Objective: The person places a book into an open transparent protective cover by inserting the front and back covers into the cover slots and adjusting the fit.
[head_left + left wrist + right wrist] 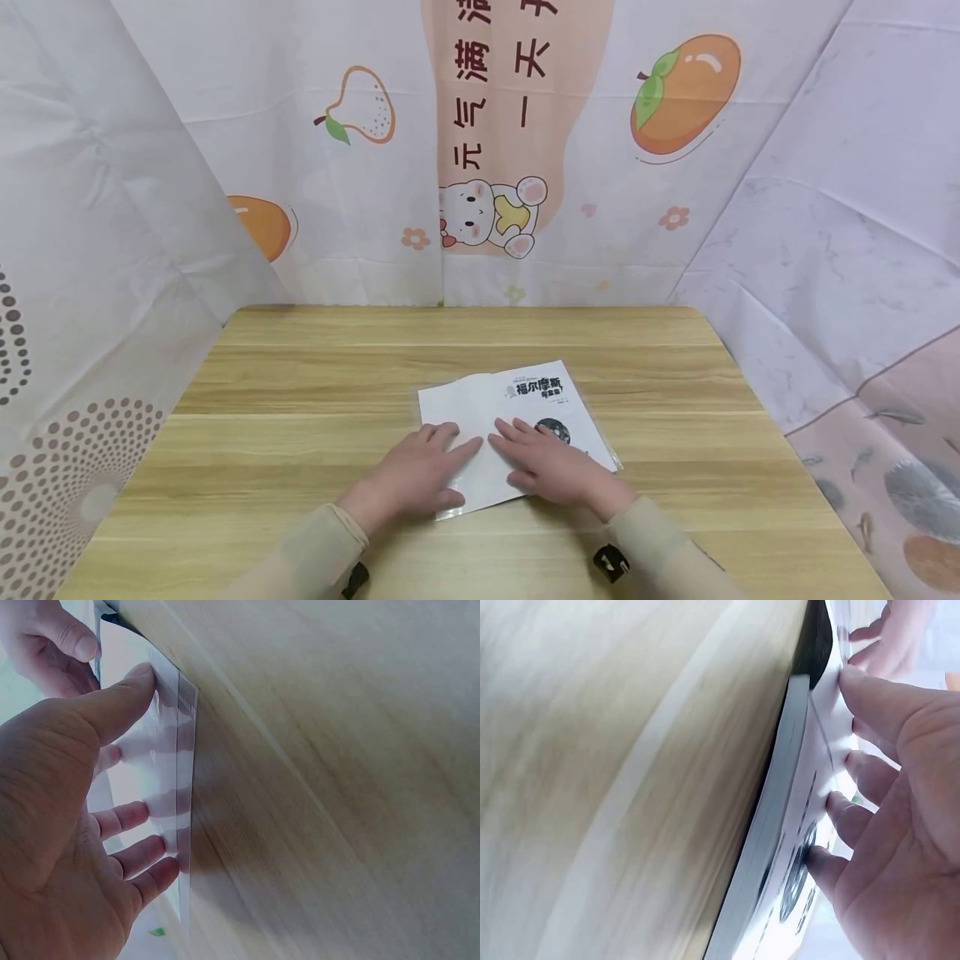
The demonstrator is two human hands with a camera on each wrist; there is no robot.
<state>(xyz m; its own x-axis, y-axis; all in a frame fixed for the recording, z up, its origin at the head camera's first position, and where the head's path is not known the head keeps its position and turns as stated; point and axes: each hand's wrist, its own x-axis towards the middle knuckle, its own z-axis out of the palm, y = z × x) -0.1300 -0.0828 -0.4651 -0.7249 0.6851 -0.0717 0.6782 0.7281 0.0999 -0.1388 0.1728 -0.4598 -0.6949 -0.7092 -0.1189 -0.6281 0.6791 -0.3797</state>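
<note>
An open book [480, 400] lies at a slant on the table, with a blank left side and a title page of dark Chinese characters and a round dark picture on the right. Clear plastic film sticks out past its edges. My left hand [416, 471] rests on the blank side, fingers spread, its thumb near the front edge. On the title page my right hand [555, 467] lies with straight fingers, their tips close to the fold. The right wrist view shows the thick stack of pages [769, 802] under the title page.
Wood-grain table [300, 358] surrounds the book. A white curtain [300, 167] printed with fruit, flowers and a cartoon animal hangs behind it, with more patterned cloth [847, 250] at both sides. Dark straps [611, 562] show at the wrists.
</note>
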